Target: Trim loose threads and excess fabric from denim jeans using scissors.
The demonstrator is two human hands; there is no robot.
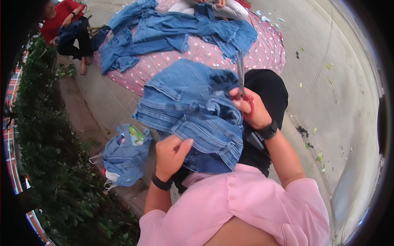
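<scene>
A pair of blue jeans [180,98] lies bunched across my lap, its waistband and pocket seams turned toward me. My left hand [172,153] pinches the edge of the denim near the waistband, thumb on top. In my right hand [255,110] is a pair of scissors [241,71] with red handles. Two fingers and the thumb wrap the handles, and the blades point up and away, slightly parted. The blades stand above the jeans' right side, with no cloth between them that I can make out.
A pink patterned cloth [271,57] on the ground ahead bears several denim pieces [164,28]. One person [223,8] sits at its far edge; another in red [61,24] sits far left. A blue bag [127,160] stands at my left, beside a hedge [53,143].
</scene>
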